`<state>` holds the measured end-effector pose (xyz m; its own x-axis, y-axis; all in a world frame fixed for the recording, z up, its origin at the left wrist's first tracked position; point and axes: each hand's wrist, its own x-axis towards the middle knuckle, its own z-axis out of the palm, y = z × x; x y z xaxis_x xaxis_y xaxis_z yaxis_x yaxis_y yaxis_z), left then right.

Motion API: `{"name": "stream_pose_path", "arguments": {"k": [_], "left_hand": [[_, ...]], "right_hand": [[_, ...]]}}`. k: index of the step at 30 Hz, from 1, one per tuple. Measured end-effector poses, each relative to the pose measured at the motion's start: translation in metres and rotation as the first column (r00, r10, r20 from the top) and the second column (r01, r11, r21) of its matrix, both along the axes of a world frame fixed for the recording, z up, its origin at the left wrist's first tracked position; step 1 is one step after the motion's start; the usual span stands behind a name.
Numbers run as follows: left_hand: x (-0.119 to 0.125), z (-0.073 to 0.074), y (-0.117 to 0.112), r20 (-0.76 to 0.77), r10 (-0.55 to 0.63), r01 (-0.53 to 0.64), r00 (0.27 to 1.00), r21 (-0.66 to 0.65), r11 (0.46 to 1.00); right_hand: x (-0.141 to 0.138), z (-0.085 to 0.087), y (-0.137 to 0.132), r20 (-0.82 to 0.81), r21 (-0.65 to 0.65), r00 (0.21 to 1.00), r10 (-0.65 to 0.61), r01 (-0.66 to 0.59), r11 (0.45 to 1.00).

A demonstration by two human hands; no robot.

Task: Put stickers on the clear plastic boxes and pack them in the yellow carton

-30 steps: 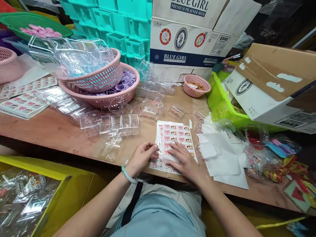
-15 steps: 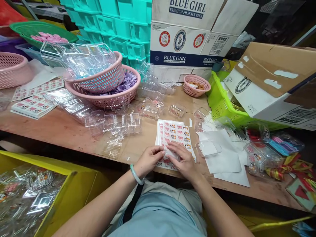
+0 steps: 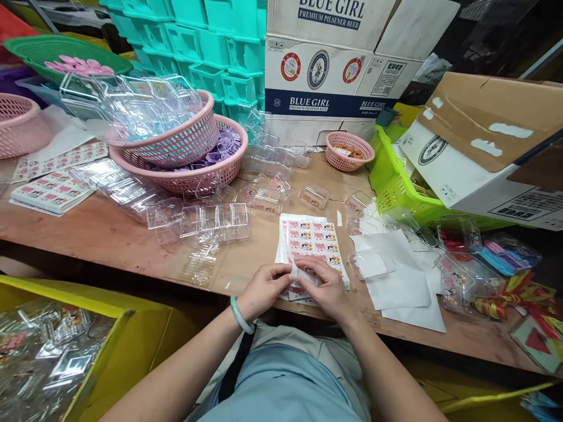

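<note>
A stack of sticker sheets [image 3: 314, 241] printed with small pink and cartoon stickers lies on the wooden table [image 3: 101, 234] near its front edge. Both hands meet over the sheet's near left part. My left hand [image 3: 263, 288], with a pale green bangle on the wrist, pinches the top sheet's edge. My right hand [image 3: 328, 287] has its fingers curled on the same sheet, lifting it slightly. Clear plastic cases [image 3: 215, 221] lie just left of the sheets.
Stacked pink baskets [image 3: 193, 167] hold clear cases and purple pieces at back left. A small pink basket [image 3: 349, 151] and a green crate [image 3: 396, 187] stand at the right. White backing papers [image 3: 396, 281] lie right of the sheets. A yellow bin [image 3: 109, 346] of filled cases sits below left.
My right hand went from lying flat on the sticker sheet to curling at its edge. My left hand moved right to meet it, and the top sheet has lifted a little.
</note>
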<state>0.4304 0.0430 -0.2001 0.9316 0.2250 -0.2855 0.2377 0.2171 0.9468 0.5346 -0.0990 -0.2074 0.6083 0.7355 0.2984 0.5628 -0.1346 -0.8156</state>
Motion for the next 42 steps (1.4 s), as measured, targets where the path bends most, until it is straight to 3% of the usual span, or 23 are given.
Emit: {"name": "stream_pose_path", "arguments": {"k": [2, 7, 11, 14, 16, 18, 19, 20, 21, 23, 25, 27, 29, 31, 33, 37, 39, 42], "left_hand": [[0.0, 0.0, 0.001, 0.035, -0.025, 0.024, 0.999, 0.022, 0.999], [0.002, 0.003, 0.0, 0.094, -0.013, 0.008, 0.995, 0.054, 0.998], [0.003, -0.001, -0.001, 0.014, 0.04, -0.04, 0.999, 0.021, 0.999], [-0.005, -0.005, 0.0, -0.022, 0.057, -0.056, 0.998, 0.048, 0.997], [-0.013, -0.003, -0.001, 0.006, 0.132, -0.131, 0.991, 0.188, 0.973], [-0.019, 0.004, -0.004, 0.102, 0.247, -0.267, 0.964, 0.367, 0.891], [-0.019, 0.01, -0.005, 0.156, 0.279, -0.319, 0.948, 0.406, 0.856], [-0.018, 0.016, -0.007, 0.193, 0.282, -0.337, 0.94, 0.385, 0.859], [-0.015, 0.022, -0.009, 0.205, 0.264, -0.316, 0.943, 0.295, 0.902], [-0.005, 0.03, -0.012, 0.17, 0.233, -0.232, 0.957, -0.026, 0.972], [0.007, 0.032, -0.012, 0.101, 0.274, -0.23, 0.956, -0.315, 0.921], [0.019, 0.029, -0.007, 0.066, 0.335, -0.283, 0.94, -0.403, 0.871], [0.028, 0.026, 0.0, 0.108, 0.336, -0.282, 0.936, -0.345, 0.895], [0.035, 0.023, 0.007, 0.163, 0.286, -0.239, 0.944, -0.258, 0.936], [0.041, 0.022, 0.014, 0.146, 0.274, -0.235, 0.951, -0.236, 0.943], [0.047, 0.017, 0.021, 0.08, 0.361, -0.332, 0.929, -0.253, 0.909], [0.046, 0.015, 0.021, 0.147, 0.353, -0.332, 0.924, -0.149, 0.931], [0.041, 0.013, 0.021, 0.237, 0.272, -0.301, 0.933, 0.092, 0.949]], "right_hand": [[0.001, 0.001, 0.0, 0.061, 0.003, 0.996, 0.069, -0.07, 0.998], [-0.004, -0.001, 0.004, 0.1, 0.048, 0.995, 0.007, -0.012, 0.999], [-0.003, -0.007, 0.01, -0.16, 0.063, 0.971, -0.178, 0.19, 0.98], [0.01, -0.01, 0.014, -0.508, 0.142, 0.798, -0.324, 0.449, 0.882], [0.02, -0.006, 0.014, -0.624, 0.225, 0.696, -0.355, 0.595, 0.772], [0.024, 0.002, 0.013, -0.537, 0.311, 0.73, -0.423, 0.637, 0.705], [0.023, 0.007, 0.012, -0.403, 0.348, 0.793, -0.456, 0.594, 0.725], [0.02, 0.012, 0.012, -0.214, 0.366, 0.864, -0.455, 0.503, 0.783], [0.015, 0.017, 0.012, 0.0, 0.351, 0.917, -0.399, 0.374, 0.858], [0.003, 0.025, 0.014, 0.338, 0.232, 0.924, -0.181, 0.104, 0.967], [-0.005, 0.028, 0.016, 0.415, 0.159, 0.905, -0.09, 0.025, 0.987], [-0.004, 0.026, 0.018, 0.224, 0.195, 0.95, -0.22, 0.177, 0.965], [0.007, 0.024, 0.02, -0.155, 0.159, 0.948, -0.279, 0.303, 0.94], [0.024, 0.024, 0.022, -0.465, 0.076, 0.867, -0.18, 0.242, 0.967], [0.048, 0.027, 0.029, -0.555, 0.047, 0.823, -0.123, 0.178, 0.983], [0.11, 0.039, 0.07, -0.337, 0.179, 0.893, -0.299, 0.372, 0.911], [0.148, 0.043, 0.107, -0.193, 0.183, 0.941, -0.278, 0.313, 0.932], [0.2, 0.043, 0.167, 0.03, 0.018, 0.992, -0.123, 0.122, 0.992]]}}
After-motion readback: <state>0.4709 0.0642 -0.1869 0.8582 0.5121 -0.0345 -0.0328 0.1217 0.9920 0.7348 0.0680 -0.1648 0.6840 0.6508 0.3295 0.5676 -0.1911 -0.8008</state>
